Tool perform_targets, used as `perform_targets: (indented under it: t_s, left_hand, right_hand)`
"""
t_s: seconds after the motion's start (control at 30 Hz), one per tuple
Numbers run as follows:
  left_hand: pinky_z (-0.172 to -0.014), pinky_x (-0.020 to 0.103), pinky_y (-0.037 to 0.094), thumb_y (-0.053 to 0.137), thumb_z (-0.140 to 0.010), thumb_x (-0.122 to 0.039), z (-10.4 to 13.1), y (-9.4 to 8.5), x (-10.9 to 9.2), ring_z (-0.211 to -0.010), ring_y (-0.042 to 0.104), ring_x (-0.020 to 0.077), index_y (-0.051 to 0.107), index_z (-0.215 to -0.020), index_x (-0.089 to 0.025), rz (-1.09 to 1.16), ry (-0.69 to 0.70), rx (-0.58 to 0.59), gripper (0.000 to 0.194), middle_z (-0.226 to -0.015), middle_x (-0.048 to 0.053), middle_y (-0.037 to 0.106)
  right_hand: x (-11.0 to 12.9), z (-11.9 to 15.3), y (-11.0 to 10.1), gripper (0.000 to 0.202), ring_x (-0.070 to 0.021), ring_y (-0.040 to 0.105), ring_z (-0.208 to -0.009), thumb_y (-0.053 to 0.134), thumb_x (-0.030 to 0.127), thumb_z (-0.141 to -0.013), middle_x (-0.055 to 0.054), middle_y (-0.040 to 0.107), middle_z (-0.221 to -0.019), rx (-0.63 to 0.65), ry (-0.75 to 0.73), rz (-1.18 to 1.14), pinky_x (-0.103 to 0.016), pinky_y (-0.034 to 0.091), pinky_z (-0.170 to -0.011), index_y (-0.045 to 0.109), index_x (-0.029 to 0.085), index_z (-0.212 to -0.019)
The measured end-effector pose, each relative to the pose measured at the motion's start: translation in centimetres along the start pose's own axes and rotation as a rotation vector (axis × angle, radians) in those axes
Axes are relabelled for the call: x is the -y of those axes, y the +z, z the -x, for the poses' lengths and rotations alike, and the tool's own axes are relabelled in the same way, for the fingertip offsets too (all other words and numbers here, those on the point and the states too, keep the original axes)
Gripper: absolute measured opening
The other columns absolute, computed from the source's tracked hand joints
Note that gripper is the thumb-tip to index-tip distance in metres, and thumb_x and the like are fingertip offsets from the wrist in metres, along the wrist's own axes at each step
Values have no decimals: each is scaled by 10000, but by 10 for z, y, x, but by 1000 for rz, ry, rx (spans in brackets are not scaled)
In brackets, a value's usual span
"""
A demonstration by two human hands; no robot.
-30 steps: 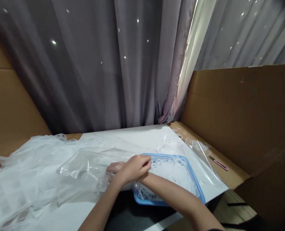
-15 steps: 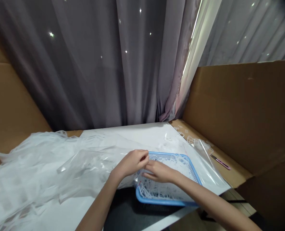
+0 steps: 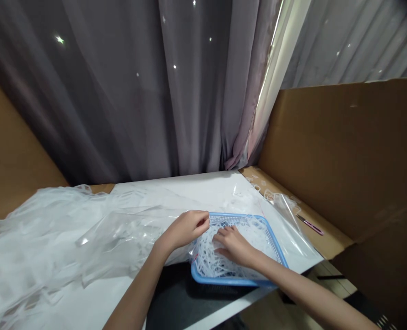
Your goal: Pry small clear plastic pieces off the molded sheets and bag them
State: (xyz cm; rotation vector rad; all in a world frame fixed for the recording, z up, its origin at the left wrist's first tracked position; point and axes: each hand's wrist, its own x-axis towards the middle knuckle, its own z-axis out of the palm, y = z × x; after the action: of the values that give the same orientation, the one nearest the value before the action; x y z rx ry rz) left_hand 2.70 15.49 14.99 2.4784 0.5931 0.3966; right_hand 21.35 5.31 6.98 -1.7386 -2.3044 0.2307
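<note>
A blue plastic basket (image 3: pixel 234 283) full of thin white strips (image 3: pixel 210 256) stands near the table's front edge. Over its back left corner is my left hand (image 3: pixel 192 225), its fingers closed in a pinch; whatever they hold is too small to make out. My right hand (image 3: pixel 232 244) rests on the strips inside the basket with its fingers spread. A clear plastic bag (image 3: pixel 127 236) lies just left of the basket and reaches toward my left wrist.
White mesh-like pieces (image 3: pixel 24 243) are heaped on the left. A pink-handled tool (image 3: pixel 311 225) lies on cardboard at the right, near a clear sheet (image 3: pixel 295 224) and small white loops (image 3: pixel 274 196). Cardboard walls (image 3: pixel 344 160) stand at both sides, with a grey curtain (image 3: pixel 134 114) behind.
My right hand has moved away from my left hand, to the right and down onto the strips, and its fingers have spread. The view has shifted slightly.
</note>
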Motion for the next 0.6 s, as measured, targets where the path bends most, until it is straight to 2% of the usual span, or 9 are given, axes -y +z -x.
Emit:
perform_targets:
  t_s: [0.13,0.23,0.3,0.43,0.6]
  left_hand:
    - [-571,244,255,402,-914,-272,1,-3,4,-596,382,97,337,-665,-174,28,-8,-6,275,-633,-44,410]
    - [-576,242,264,410,-912,-280,1,-2,5,-609,400,100,354,-673,-175,42,-8,-11,267,-646,-44,434]
    - [-578,244,264,409,-908,-274,1,1,5,-618,416,104,369,-675,-174,34,-10,3,257,-659,-40,461]
    - [-585,248,266,406,-898,-255,-1,6,3,-626,433,110,371,-672,-171,2,-8,-2,243,-672,-35,489]
    - [-594,246,282,392,-889,-239,-1,1,5,-631,446,111,378,-679,-174,5,-11,-52,221,-678,-35,495]
  right_hand:
    - [0,-16,-4,146,-208,614,-923,592,169,-878,-70,661,-1000,-162,21,-254,-304,459,-811,619,172,-1021]
    - [8,-30,2,164,-210,631,-948,622,159,-840,-59,686,-999,-330,2,-569,-309,466,-848,636,180,-1002]
    - [18,-41,10,157,-211,640,-940,607,143,-815,-50,695,-980,-397,-31,-708,-311,476,-840,643,178,-964]
    - [34,-62,24,145,-197,656,-848,514,99,-768,-38,693,-882,-435,-55,-793,-276,501,-727,621,163,-842]
    - [43,-75,27,201,-191,652,-910,470,113,-756,-48,677,-958,-415,-109,-796,-268,517,-757,586,154,-915]
